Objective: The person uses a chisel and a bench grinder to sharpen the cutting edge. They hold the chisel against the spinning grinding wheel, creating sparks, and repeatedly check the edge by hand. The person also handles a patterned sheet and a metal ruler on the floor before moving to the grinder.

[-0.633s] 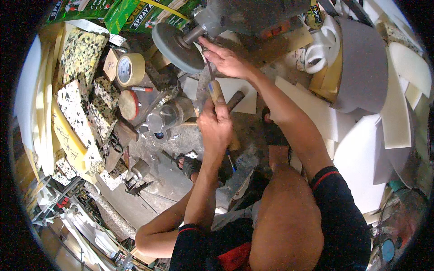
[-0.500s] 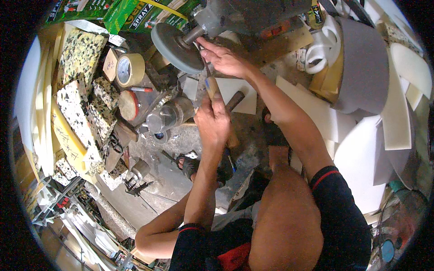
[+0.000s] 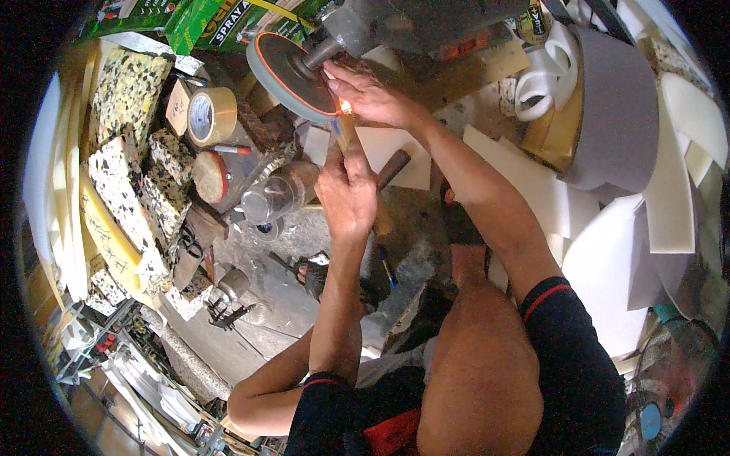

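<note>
My left hand (image 3: 347, 194) is closed round the wooden handle of a slim bladed tool (image 3: 344, 134), which points up and away from me. The tool meets the rim of a round grinding wheel (image 3: 285, 82), with a bright orange glow and sparks at the contact. My right hand (image 3: 380, 99) lies beside the wheel, fingers reaching along the tool's far end and seeming to grip it; the blade itself is mostly hidden. An orange line of light runs round the wheel's edge. The wheel sits on the shaft of a grey grinder motor (image 3: 426, 26).
Left are speckled foam blocks (image 3: 129, 83), a tape roll (image 3: 211, 116), a red marker (image 3: 233, 150), a clear jar (image 3: 266, 201) and scissors (image 3: 188, 243). White foam sheets (image 3: 601, 258) and a grey curved sheet (image 3: 614, 114) stand right. Behind are green packages (image 3: 251, 23). A dark rod-like handle (image 3: 394, 167) lies beyond my left hand.
My left hand has shifted slightly left and up, bringing the tool against the wheel. Sparks and an orange glow have appeared at the rim. My right fingers have moved slightly.
</note>
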### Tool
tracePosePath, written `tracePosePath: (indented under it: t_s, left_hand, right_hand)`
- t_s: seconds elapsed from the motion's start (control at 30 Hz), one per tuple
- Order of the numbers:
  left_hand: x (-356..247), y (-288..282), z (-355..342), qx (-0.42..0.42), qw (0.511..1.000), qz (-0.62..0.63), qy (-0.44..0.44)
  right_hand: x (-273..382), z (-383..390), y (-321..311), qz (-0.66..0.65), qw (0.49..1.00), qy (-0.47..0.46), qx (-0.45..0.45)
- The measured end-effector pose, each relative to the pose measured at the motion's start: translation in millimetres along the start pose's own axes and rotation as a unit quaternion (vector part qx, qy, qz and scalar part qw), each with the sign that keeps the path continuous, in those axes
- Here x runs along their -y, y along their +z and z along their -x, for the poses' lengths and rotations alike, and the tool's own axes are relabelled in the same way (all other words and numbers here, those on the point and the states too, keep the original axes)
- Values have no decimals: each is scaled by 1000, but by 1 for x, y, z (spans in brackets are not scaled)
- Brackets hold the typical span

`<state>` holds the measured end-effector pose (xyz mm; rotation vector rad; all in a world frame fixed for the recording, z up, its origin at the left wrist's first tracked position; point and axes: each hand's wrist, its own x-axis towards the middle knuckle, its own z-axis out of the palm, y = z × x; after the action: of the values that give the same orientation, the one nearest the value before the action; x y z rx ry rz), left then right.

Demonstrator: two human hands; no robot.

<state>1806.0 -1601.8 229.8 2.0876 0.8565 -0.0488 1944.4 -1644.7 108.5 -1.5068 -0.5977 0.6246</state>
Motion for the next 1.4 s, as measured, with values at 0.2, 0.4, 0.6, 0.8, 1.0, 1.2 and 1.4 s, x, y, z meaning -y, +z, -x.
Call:
tracePosePath:
  t_s: [0.2, 0.4, 0.6, 0.8, 1.0, 1.2, 1.4]
  left_hand:
    - [13, -2, 26, -10, 999, 19, 37]
    - [26, -8, 57, 31, 997, 65, 10]
    - [35, -17, 95, 48, 996, 63, -33]
    - [36, -25, 132, 65, 997, 45, -21]
    - [48, -32, 158, 90, 993, 53, -51]
    - [58, -33, 171, 93, 993, 74, 1]
    - [72, -39, 190, 107, 992, 64, -7]
  right_hand:
    - [6, 13, 4, -32, 999, -2, 10]
    - [5, 18, 2, -25, 999, 11, 38]
    - [13, 18, 2, 14, 999, 35, 40]
    - [4, 23, 4, -7, 999, 9, 32]
    - [18, 29, 5, -45, 996, 60, 51]
    - [-2, 35, 15, -31, 999, 9, 23]
    - [10, 59, 21, 11, 997, -72, -9]
